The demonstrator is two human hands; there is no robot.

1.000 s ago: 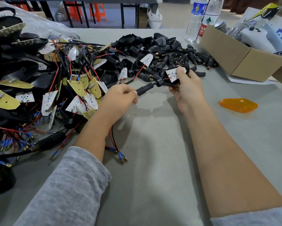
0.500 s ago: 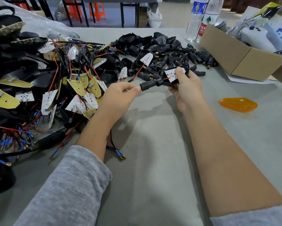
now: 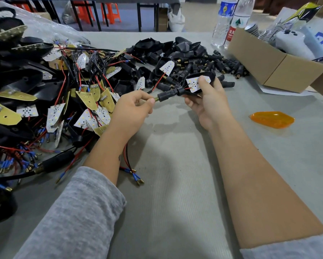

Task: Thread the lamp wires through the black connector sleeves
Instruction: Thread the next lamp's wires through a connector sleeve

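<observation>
Mid-table, the right hand (image 3: 206,98) grips the lamp (image 3: 198,84); the left hand (image 3: 132,111) pinches the wires (image 3: 126,156) at the black connector sleeve (image 3: 167,95)'s brass end. Best pull straight, sleeve steady.

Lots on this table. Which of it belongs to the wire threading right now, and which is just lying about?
In the job:
left hand, pinching the wires at the sleeve's brass end
black connector sleeve
lamp housing, gripped by the right hand
red and black wires
pile of spare sleeves

Lying about:
orange lens
cardboard box
water bottles
</observation>
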